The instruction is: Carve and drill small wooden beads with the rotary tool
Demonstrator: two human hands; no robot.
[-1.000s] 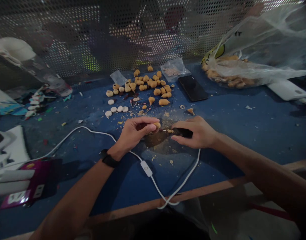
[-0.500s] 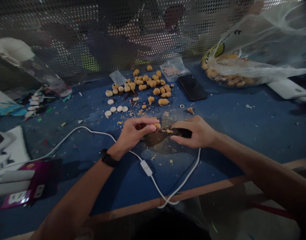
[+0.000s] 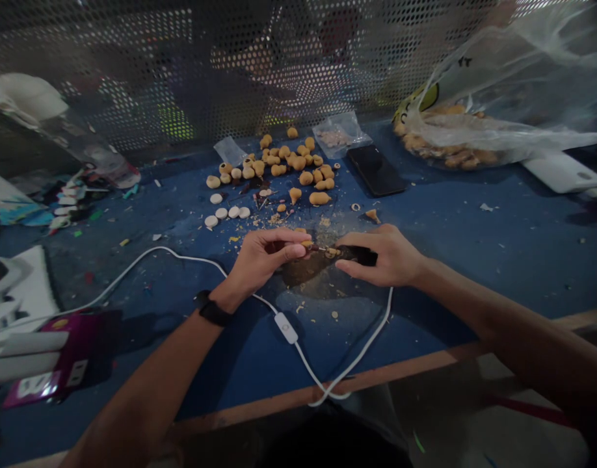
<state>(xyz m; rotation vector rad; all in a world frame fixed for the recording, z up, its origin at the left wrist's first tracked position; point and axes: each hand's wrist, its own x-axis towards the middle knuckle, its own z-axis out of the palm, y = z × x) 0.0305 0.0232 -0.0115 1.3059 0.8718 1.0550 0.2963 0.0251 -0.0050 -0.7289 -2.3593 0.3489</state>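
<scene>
My left hand (image 3: 264, 257) is closed in a pinch on a small tan piece (image 3: 305, 244) at the middle of the blue table (image 3: 474, 247). My right hand (image 3: 384, 255) is wrapped round a dark corded tool (image 3: 359, 255) whose thin tip (image 3: 324, 249) touches the tan piece. Tan crumbs and dust lie on the table under both hands. A white cable with an inline switch (image 3: 285, 327) runs from the tool past my left wrist, which wears a black band (image 3: 212, 312).
Behind the hands lies a heap of tan pieces (image 3: 293, 166), white discs (image 3: 226, 213), a black phone (image 3: 375, 171) and small clear bags (image 3: 338, 135). A large plastic bag of tan pieces (image 3: 474, 130) sits back right. Pink box (image 3: 59, 361) left. Perforated metal screen (image 3: 230, 71) behind.
The tan piece has turned in my left fingers and shows less. My right hand has edged slightly up and toward the left hand with the tool.
</scene>
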